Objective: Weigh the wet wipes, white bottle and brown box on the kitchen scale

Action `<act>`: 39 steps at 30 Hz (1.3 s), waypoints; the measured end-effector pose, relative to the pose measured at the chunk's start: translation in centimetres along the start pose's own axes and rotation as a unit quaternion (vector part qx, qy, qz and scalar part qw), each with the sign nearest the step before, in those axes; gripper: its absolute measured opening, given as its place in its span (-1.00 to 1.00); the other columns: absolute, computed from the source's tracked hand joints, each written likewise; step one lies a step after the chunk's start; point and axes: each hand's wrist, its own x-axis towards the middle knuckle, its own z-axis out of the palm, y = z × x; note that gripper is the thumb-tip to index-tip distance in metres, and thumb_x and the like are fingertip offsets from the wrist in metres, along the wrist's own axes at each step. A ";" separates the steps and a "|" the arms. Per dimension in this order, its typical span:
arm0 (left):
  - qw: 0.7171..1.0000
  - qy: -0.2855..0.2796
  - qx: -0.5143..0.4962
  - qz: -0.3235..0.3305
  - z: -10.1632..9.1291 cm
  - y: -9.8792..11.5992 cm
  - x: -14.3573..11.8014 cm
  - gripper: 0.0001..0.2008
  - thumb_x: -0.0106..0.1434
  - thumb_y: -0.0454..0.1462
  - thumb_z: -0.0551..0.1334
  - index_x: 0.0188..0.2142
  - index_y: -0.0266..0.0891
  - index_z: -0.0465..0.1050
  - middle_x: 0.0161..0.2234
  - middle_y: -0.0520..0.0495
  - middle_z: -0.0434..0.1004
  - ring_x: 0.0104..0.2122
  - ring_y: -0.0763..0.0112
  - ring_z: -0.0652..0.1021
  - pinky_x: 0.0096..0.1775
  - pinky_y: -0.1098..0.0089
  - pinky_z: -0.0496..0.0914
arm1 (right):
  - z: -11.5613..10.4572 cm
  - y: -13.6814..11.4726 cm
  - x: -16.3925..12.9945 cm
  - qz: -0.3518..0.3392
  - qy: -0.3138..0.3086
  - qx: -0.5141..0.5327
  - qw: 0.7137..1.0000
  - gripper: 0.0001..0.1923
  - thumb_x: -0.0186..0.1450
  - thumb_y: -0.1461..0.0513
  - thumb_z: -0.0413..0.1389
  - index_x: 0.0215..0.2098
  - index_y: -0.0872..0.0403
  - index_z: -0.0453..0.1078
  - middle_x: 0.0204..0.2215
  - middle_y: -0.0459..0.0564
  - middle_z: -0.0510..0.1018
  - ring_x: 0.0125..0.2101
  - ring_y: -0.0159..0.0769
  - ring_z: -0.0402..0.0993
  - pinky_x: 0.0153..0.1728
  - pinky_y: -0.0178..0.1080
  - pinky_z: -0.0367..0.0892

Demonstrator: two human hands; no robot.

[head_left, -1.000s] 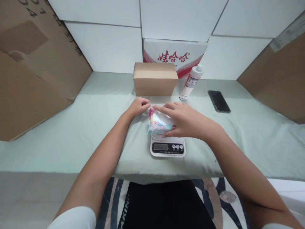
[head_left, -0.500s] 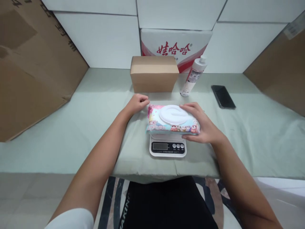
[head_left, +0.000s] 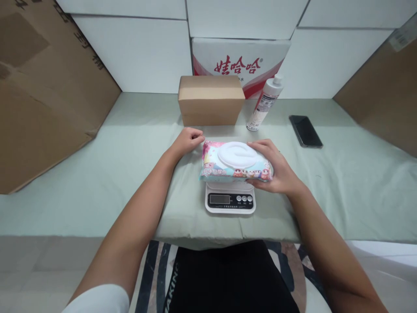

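A colourful pack of wet wipes [head_left: 221, 174] with a white oval lid lies over the white digital scale [head_left: 211, 208], hiding most of its weighing plate. My right hand [head_left: 276, 167] grips the pack by its right end, thumb below and fingers along the far edge. Whether the pack's underside rests on the plate, I cannot tell. The scale's display looks dark, with round buttons to its right. Just left of the pack's far corner, my left hand [head_left: 188, 141] rests on the cloth, fingers curled in and nothing seen in them.
Behind the hands stands a plain brown box [head_left: 210, 111], with a white bottle [head_left: 264, 104] leaning in view to its right. A black phone [head_left: 305, 131] lies farther right. A white-and-red carton [head_left: 241, 54] stands at the back; large cardboard panels [head_left: 48, 100] flank the table.
The wipes pack and my right hand have shifted very slightly, away from me. My left hand keeps its place and curled shape.
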 end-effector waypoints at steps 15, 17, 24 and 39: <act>1.000 0.000 -0.012 0.008 0.0 0.1 0.0 -0.65 0.14 -0.24 0.17 -0.62 -0.17 -0.02 -0.60 0.10 -0.06 -0.53 0.52 0.07 -0.43 0.32 -0.06 | -2.5 -6.8 4.8 0.003 -0.141 -0.145 0.979 0.00 0.21 -0.13 0.32 0.50 -0.15 0.06 0.31 0.21 0.36 0.18 0.31 0.37 0.12 0.26 0.34; 1.000 0.000 -0.011 0.010 0.0 0.2 0.0 -0.66 0.15 -0.23 0.16 -0.63 -0.17 0.01 -0.60 0.10 -0.04 -0.53 0.52 0.08 -0.43 0.33 -0.05 | -1.8 -7.6 6.6 0.004 -0.189 -0.184 0.965 -0.04 0.21 -0.04 0.32 0.48 -0.10 0.11 0.21 0.25 0.45 0.04 0.25 0.46 -0.03 0.13 0.39; 1.000 -0.003 0.008 0.013 -0.2 0.3 0.2 -0.64 0.14 -0.21 0.17 -0.63 -0.16 -0.01 -0.61 0.11 -0.04 -0.53 0.51 0.10 -0.42 0.34 -0.03 | -2.2 -5.8 8.8 0.077 -0.246 -0.120 0.959 -0.08 0.17 0.05 0.31 0.46 -0.08 0.17 0.08 0.15 0.58 -0.14 0.06 0.58 -0.18 -0.06 0.43; 1.000 0.007 0.005 -0.004 -0.1 0.3 -0.1 -0.61 0.17 -0.21 0.17 -0.59 -0.15 -0.09 -0.58 0.11 -0.12 -0.53 0.51 0.03 -0.41 0.32 -0.08 | -9.0 2.5 2.1 0.490 -0.053 -0.325 0.807 -0.29 0.20 -0.07 0.18 0.27 -0.04 0.30 -0.09 0.22 0.56 -0.30 -0.03 0.51 -0.35 -0.11 0.33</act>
